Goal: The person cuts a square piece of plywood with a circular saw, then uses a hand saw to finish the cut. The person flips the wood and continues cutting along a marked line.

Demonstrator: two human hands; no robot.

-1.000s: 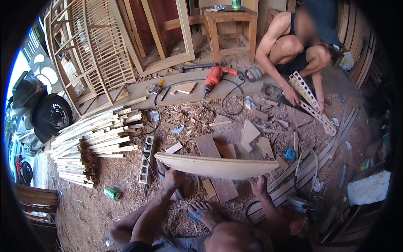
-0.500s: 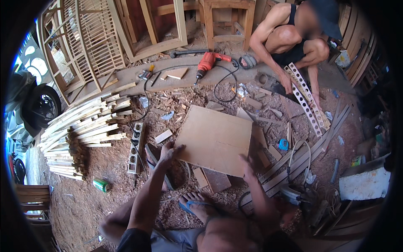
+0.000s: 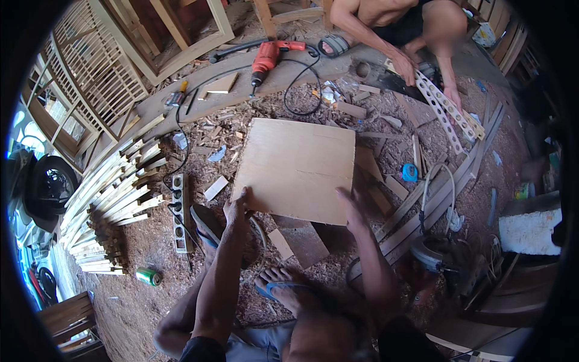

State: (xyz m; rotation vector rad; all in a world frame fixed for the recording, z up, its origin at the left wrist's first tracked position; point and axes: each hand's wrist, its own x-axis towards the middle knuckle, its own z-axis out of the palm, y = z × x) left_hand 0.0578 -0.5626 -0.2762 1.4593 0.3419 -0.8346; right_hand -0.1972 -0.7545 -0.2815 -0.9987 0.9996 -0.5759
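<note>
A square plywood panel (image 3: pixel 295 169) is held up in front of me over the shavings, its broad face toward me. My left hand (image 3: pixel 237 208) grips its near left corner, thumb on the face. At the near right edge my right hand (image 3: pixel 351 208) is closed on it the same way; the fingers of both hands are hidden behind the panel. Under it, a brown board (image 3: pixel 304 241) and a small pale wood block (image 3: pixel 280 244) lie on the floor.
A red drill (image 3: pixel 265 63) lies on a plank ahead. Left are a stack of wood strips (image 3: pixel 114 205), a power strip (image 3: pixel 180 211) and a green can (image 3: pixel 148 276). A blue tape measure (image 3: pixel 409 172) and a circular saw (image 3: pixel 431 250) lie right. A co-worker's hands (image 3: pixel 405 69) hold perforated strips (image 3: pixel 440 111).
The panel has turned slightly and sits squarer and a little farther left in view, still in both my hands. My view has shifted. The co-worker's strips have been moved.
</note>
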